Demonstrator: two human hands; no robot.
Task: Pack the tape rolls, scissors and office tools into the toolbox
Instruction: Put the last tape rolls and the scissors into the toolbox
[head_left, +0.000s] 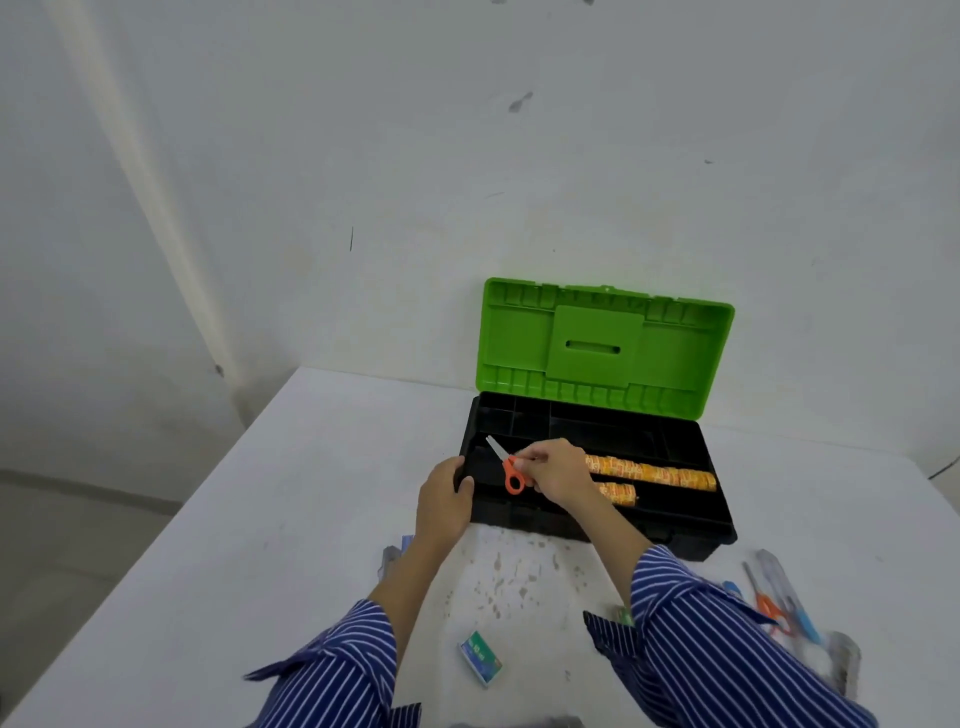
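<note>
The small orange-handled scissors (508, 467) are held over the left end of the open black plastic toolbox (675, 512), pinched at the handle end by the fingertips of the right hand (558, 470). Their long axis runs on a slant: the pale blades are pointed up and to the left, towards the far-left corner of the tray, while the orange loops hang nearest the front wall. The scissors lie just left of the right hand, between it and the left hand (441, 501), which is curled round the front-left corner of the toolbox and appears to steady it. Whether the scissors are touching the tray floor cannot be told.

Inside the toolbox, a long row of yellow-and-orange tape rolls (654, 474) is laid along the middle compartment, with a shorter row of the same rolls (618, 492) just in front of it. The small divided compartments along the back look bare, though they are dark. The bright green lid (605, 348) is stood upright against the wall.

A release into the left front compartment is judged to be the step in hand.

Well apart on the white desk (322, 519), more remains to be packed: a small green-and-blue box (480, 659) near the front edge, and a blurred cluster at the right with another orange-handled pair of scissors (769, 605) and a blue-tipped tool (802, 618).
</note>
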